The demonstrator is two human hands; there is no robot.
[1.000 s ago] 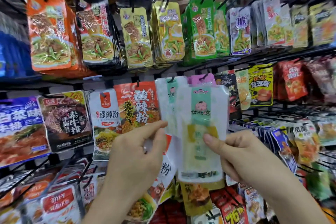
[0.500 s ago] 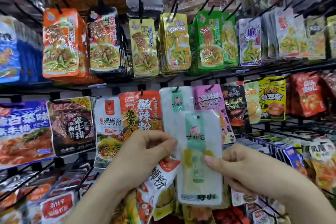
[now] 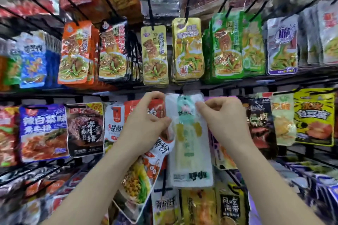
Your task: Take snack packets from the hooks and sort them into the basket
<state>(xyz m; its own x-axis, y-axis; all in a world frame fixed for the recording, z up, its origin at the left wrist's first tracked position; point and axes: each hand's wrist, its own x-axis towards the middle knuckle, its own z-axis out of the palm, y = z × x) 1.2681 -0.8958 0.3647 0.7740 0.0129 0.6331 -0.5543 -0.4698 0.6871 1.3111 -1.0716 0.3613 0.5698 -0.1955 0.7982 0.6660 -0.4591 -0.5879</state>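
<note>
Backdrop: shop display rack (image 3: 54, 95) of black wire pegs, hung in rows with glossy snack packets; outer edges of the view are blurred.
Item: white packet (image 3: 190, 151), a long flat pouch of translucent film with a mint-green label strip, pale yellow contents showing through and black print at the foot.
Location: hangs upright in the middle row, top edge up at the rail, with the red-and-white noodle packet (image 3: 146, 175) just beside it on the left. I cannot tell whether its hole is on or off the peg.
Left grip: my left hand (image 3: 146, 124) pinches the pouch's left edge, thumb against curled fingers.
Right grip: my right hand (image 3: 225, 120) pinches the upper right edge beside the label, fingers curled.
Handling, judged: light, limp and slick; likely to bow or slip if held by one corner.
Best hold, judged: the stiffer sealed header near the hang hole, pulled straight out along the peg so the film does not tear.
Neighbours: yellow packet (image 3: 155, 56) above, crinkled foil; black packet (image 3: 85, 129) to the left, matte.
Basket: not in view.
</note>
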